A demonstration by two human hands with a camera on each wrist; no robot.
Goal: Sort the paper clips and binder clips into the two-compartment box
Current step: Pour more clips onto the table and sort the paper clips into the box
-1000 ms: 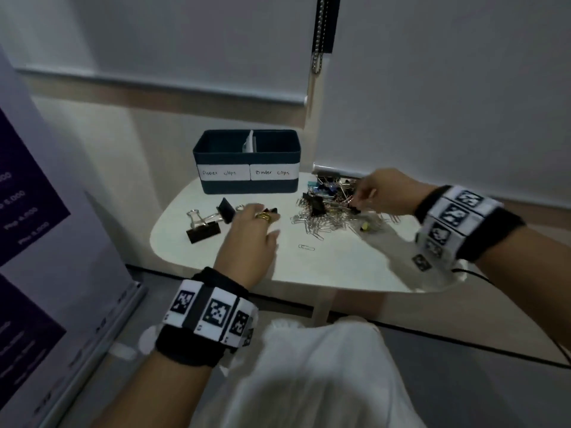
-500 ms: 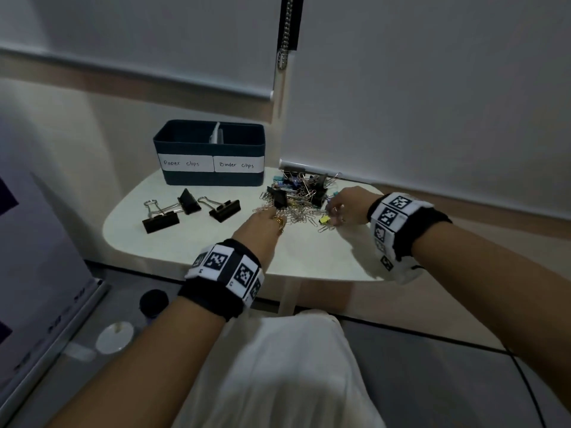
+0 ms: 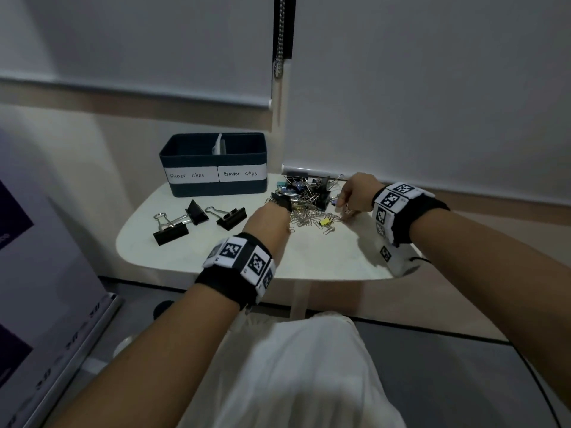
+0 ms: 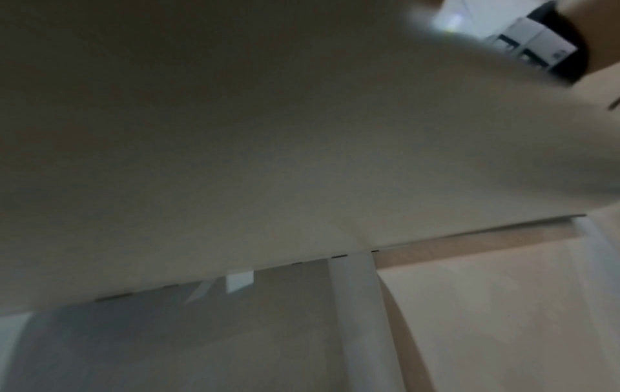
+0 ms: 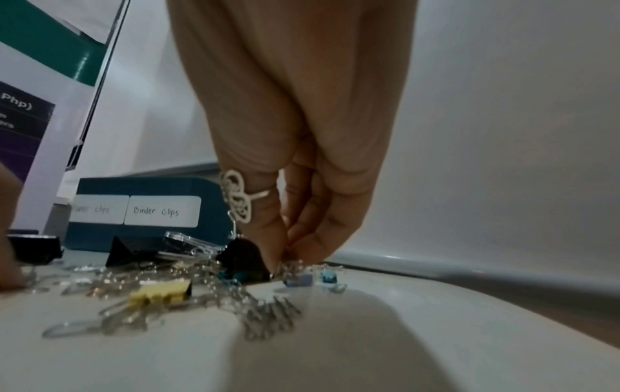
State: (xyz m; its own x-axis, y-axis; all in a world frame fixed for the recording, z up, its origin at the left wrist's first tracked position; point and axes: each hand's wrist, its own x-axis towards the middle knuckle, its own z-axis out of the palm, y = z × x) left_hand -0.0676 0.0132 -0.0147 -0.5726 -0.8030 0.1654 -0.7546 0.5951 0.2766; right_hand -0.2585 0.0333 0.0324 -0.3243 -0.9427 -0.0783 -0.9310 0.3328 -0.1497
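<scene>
While both my hands work the mixed heap: here is how things lie.

Box: the two-compartment box (image 3: pixel 213 163) stands at the far left of the table (image 3: pixel 324 257), its labels turned toward me so I can read which side takes what; the left one says paper clips, the right one binder clips. I cannot see whether anything lies inside.

Heap: the mixed pile of clips (image 3: pixel 304 200) sits right of the box, near the far edge, silver paper clips tangled with black and coloured binder clips, so I judge most of the sorting is not yet done.

Right hand: my right hand (image 3: pixel 355 193) comes down on the right side of the heap, its fingertips (image 5: pixel 285 254) drawn together and pinching a few paper clips (image 5: pixel 292 265); the pinch is fine because the wire is thin and snags on its neighbours.

Left hand: my left hand (image 3: pixel 268 220) reaches into the near left side of the heap. Its fingers are hidden behind the knuckles, and the left wrist view is blurred, so I cannot tell whether it grips anything.

Set aside: three large black binder clips (image 3: pixel 197 222) lie apart on the left, in front of the box, probably separated to clear the tangle.

Small one: a yellow binder clip (image 3: pixel 324 222) rests at the near edge of the heap, among loose paper clips.
</scene>
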